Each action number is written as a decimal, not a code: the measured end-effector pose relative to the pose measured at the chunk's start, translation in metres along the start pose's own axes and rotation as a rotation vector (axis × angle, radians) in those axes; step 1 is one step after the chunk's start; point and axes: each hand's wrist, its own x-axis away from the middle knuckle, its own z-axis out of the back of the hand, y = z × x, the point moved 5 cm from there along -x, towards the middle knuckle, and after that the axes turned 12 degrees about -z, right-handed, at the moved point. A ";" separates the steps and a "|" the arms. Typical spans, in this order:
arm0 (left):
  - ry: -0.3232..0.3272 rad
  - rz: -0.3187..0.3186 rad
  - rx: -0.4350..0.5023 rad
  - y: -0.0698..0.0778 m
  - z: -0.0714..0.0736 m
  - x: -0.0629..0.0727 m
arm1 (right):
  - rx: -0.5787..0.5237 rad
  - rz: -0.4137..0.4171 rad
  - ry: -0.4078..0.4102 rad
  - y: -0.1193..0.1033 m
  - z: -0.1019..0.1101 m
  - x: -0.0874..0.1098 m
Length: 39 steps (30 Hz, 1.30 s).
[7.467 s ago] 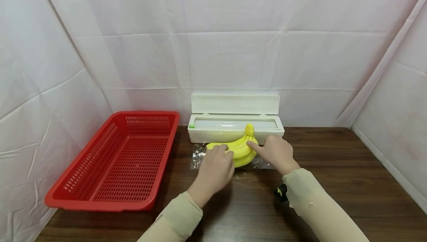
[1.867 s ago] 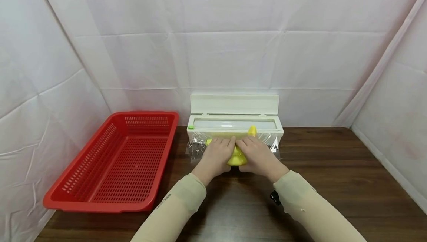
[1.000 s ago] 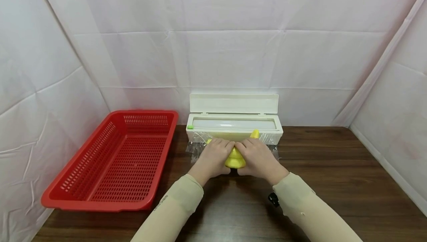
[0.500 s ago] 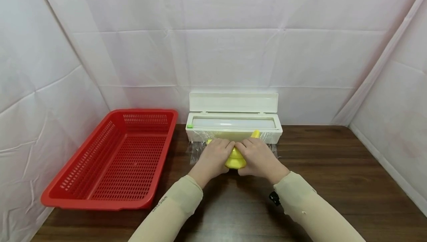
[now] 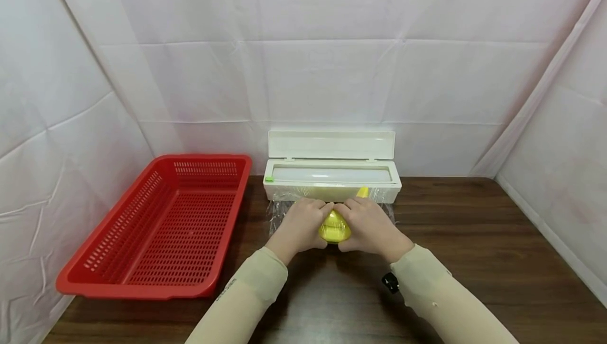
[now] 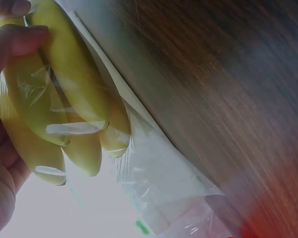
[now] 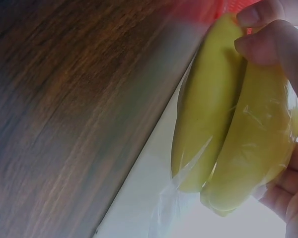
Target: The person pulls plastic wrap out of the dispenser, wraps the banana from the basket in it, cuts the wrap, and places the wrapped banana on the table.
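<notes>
A bunch of yellow bananas sits in front of an open white cling film dispenser. Clear cling film runs from the dispenser and lies over the fruit. My left hand grips the left side of the bunch, and my right hand grips the right side, their fingers meeting on top. In the left wrist view, film stretches tight over the bananas. Wrinkled film also covers the bananas in the right wrist view, with my right thumb pressing on them. The stem shows above my right hand.
A red perforated basket stands on the left of the dark wooden table. The dispenser's lid is raised against the white cloth backdrop. A green slider sits at the dispenser's left end.
Since the earliest frame, my hands have closed in on the bananas and film now covers the front. Over the last second the bunch has turned slightly; its left tip has gone behind my left hand.
</notes>
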 end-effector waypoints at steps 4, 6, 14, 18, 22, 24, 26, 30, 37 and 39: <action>-0.008 -0.002 0.008 0.000 0.000 0.000 | -0.014 -0.024 -0.033 0.000 0.000 0.000; -0.015 -0.006 0.014 0.000 0.000 0.000 | -0.019 -0.035 -0.047 0.000 0.000 0.001; -0.067 -0.003 0.029 0.003 0.000 0.000 | -0.041 -0.046 -0.075 -0.001 0.000 0.004; -0.092 0.003 0.039 0.004 -0.002 0.000 | -0.056 -0.057 -0.086 -0.001 0.000 0.005; -0.108 0.006 0.058 0.004 -0.004 -0.001 | -0.069 -0.062 -0.091 0.000 0.000 0.006; -0.110 0.007 0.068 0.005 -0.003 -0.002 | -0.075 -0.058 -0.087 0.000 -0.001 0.007; -0.109 0.008 0.080 0.005 -0.003 -0.002 | -0.085 -0.051 -0.081 0.000 -0.001 0.008; -0.100 0.008 0.107 0.006 -0.003 -0.001 | -0.096 -0.044 -0.080 0.000 -0.002 0.009; -0.105 0.004 0.164 0.006 -0.003 0.001 | -0.112 -0.040 -0.081 0.000 -0.002 0.010; -0.106 0.004 0.184 0.006 -0.003 0.001 | -0.112 -0.038 -0.073 0.000 -0.002 0.010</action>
